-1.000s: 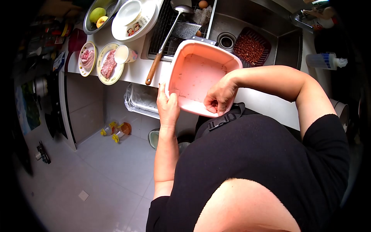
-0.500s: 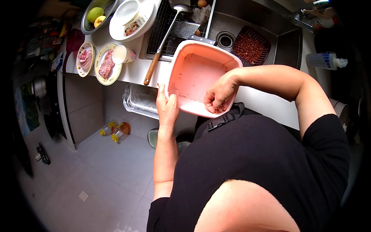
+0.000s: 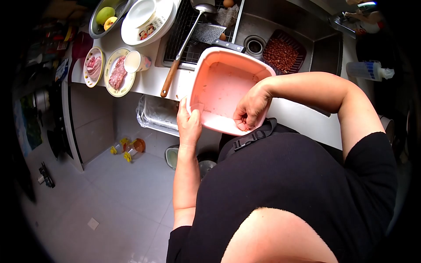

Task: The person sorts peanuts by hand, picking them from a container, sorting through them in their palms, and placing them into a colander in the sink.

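A pink basin (image 3: 221,90) is tilted at the counter's front edge, with small brown bits on its inner floor. My left hand (image 3: 189,123) grips its left rim, thumb over the edge. Inside the near right corner is my right hand (image 3: 253,108), its fingers curled and pressed together near the wall; small reddish bits show by the fingertips, too small to name. Behind the basin, a dark red basket (image 3: 302,51) of reddish-brown beans or peanuts (image 3: 280,55) sits in the sink (image 3: 315,37).
Left on the counter (image 3: 151,81) are two plates with meat (image 3: 117,75), a cup (image 3: 133,62), white bowls (image 3: 142,15) and a metal bowl with fruit (image 3: 105,15). A wooden-handled ladle (image 3: 171,76) and a knife (image 3: 230,45) lie behind the basin. Bottles (image 3: 134,150) stand below.
The view has shifted slightly, so the plates and bowls appear further left. My right hand's fingers have moved a little in the basin corner; my left hand keeps its grip.
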A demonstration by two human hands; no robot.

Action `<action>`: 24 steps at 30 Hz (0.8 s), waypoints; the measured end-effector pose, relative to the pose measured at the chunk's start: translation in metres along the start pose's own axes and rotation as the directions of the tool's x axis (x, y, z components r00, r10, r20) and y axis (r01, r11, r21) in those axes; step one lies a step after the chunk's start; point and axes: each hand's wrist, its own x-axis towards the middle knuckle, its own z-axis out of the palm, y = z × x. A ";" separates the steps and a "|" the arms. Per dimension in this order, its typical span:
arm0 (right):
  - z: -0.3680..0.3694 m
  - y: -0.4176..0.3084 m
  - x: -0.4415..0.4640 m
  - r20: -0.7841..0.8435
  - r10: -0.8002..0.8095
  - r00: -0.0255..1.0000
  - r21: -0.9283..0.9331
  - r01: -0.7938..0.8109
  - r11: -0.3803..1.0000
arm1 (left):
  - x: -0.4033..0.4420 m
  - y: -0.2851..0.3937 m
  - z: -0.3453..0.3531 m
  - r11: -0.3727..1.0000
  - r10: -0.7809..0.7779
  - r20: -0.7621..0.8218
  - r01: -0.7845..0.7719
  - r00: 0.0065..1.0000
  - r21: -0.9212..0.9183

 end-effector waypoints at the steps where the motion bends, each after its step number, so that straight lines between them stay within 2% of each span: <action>1: 0.001 -0.001 -0.001 -0.015 0.011 1.000 0.026 -0.011 1.000 | 0.000 0.000 0.000 1.000 0.003 0.004 -0.003 1.000 0.009; 8: 0.004 0.003 0.005 -0.040 0.001 0.999 -0.051 -0.003 0.999 | 0.001 -0.001 0.001 1.000 -0.002 0.020 0.003 1.000 -0.022; 10: 0.003 0.009 0.013 -0.037 0.022 0.999 0.014 -0.022 1.000 | 0.000 0.001 0.000 0.998 -0.043 0.021 0.044 0.999 -0.038; 14: 0.004 0.009 0.013 -0.041 -0.010 0.999 0.045 0.012 0.999 | 0.001 -0.006 0.000 1.000 -0.022 0.013 0.023 1.000 -0.016; 16: 0.005 0.006 0.012 -0.127 0.009 0.992 0.109 0.005 0.994 | 0.003 -0.006 -0.001 1.000 0.021 0.002 -0.021 1.000 0.009; 19: 0.000 0.002 0.007 -0.328 -0.031 0.944 0.243 0.116 0.963 | 0.002 0.002 -0.003 0.999 0.022 0.001 -0.022 1.000 0.039; 20: -0.001 -0.003 0.003 -0.325 -0.031 0.945 0.240 0.115 0.964 | 0.002 0.001 -0.004 0.999 0.022 -0.003 -0.022 1.000 0.040; 22: -0.002 -0.012 -0.010 -0.509 -0.107 0.854 0.436 0.363 0.823 | 0.003 -0.001 -0.005 1.000 -0.007 -0.011 0.007 1.000 0.030; 23: -0.007 -0.009 -0.007 -0.554 -0.149 0.819 0.460 0.450 0.766 | 0.003 0.001 -0.005 1.000 -0.004 -0.012 0.005 1.000 0.030; 24: -0.007 -0.009 -0.010 -0.556 -0.150 0.818 0.457 0.451 0.767 | 0.003 0.003 -0.004 1.000 -0.007 -0.015 0.008 1.000 0.015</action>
